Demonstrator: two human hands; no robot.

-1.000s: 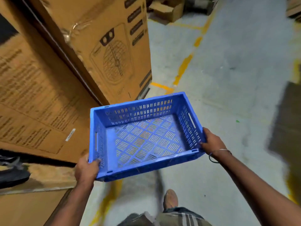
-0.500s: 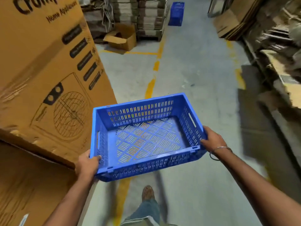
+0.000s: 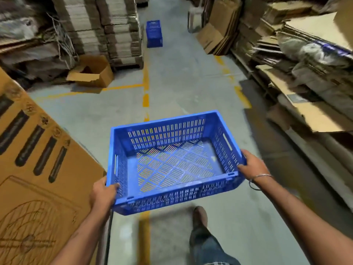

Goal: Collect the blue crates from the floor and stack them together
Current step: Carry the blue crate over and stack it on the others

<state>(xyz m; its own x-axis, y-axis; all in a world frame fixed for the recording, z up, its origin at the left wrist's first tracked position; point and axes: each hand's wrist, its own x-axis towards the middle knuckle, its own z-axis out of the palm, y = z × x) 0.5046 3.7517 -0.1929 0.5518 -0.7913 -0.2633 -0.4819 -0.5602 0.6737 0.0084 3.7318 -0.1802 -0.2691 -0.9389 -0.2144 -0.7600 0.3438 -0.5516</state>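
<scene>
a blue plastic crate (image 3: 172,161), rectangular, with slotted walls and a lattice floor, is held above the concrete floor (image 3: 181,79). left hand (image 3: 102,194) grasps its near-left corner, right hand (image 3: 252,165) its right rim. a blue crate stack (image 3: 154,33) stands far down the aisle.

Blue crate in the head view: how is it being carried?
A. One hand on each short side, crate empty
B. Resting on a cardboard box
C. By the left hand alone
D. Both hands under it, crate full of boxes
A: the left hand and right hand each grip a short side of the blue crate, whose slotted bottom shows bare.
</scene>
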